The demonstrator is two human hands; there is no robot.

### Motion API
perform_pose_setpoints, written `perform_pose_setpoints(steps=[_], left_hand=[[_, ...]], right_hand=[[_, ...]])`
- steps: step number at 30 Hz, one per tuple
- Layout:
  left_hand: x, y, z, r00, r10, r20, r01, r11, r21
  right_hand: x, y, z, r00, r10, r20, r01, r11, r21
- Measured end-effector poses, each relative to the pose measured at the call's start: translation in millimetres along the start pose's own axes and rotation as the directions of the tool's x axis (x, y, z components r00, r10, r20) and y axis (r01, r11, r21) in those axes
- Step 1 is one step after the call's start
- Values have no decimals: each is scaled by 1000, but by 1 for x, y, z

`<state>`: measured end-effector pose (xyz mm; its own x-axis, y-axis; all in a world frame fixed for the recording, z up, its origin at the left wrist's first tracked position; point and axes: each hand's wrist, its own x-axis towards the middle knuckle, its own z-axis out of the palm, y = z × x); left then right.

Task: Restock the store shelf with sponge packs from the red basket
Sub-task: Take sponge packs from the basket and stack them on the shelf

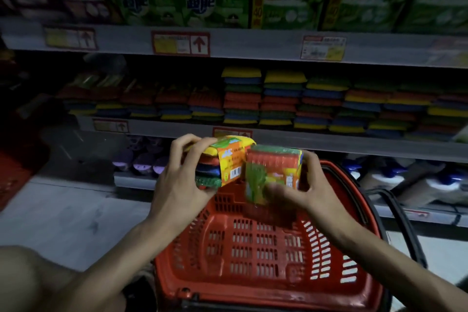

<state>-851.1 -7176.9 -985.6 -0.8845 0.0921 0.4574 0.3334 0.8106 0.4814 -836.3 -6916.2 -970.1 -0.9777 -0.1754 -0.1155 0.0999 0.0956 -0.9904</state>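
Looks like this is nearly wrapped up: the red basket [266, 248] shows nothing left inside as far as I can see, and the sponge shelf [291, 138] is already stacked pretty full. The left hand [182, 175] is wrapped around one sponge pack [228, 159], and the right hand [311, 185] grips a second pack [273, 172], a bit blurry. Both are held above the basket, touching each other, just below the shelf, so I'd guess they're the last to go up.

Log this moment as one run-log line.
left hand: holds sponge pack | right hand: holds second pack | both above red basket | basket: looks empty | shelf: not reached
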Motion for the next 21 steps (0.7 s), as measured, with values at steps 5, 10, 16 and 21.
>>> perform_pose_setpoints(steps=[5, 10, 16, 21], left_hand=[[5, 2, 1, 999, -22, -48, 18, 996, -83], [2, 1, -2, 991, -74, -114, 57, 988, -145], [4, -9, -13, 988, -152, 41, 154, 886, -438], [6, -27, -34, 954, -210, 216, 298, 561, -772]], right_hand=[[17, -9, 2, 979, 200, -28, -175, 911, 375], [21, -24, -2, 937, 333, 108, -345, 829, 441], [29, -45, 20, 949, 211, 233, -284, 891, 353], [30, -52, 31, 962, 238, 131, -266, 922, 280]])
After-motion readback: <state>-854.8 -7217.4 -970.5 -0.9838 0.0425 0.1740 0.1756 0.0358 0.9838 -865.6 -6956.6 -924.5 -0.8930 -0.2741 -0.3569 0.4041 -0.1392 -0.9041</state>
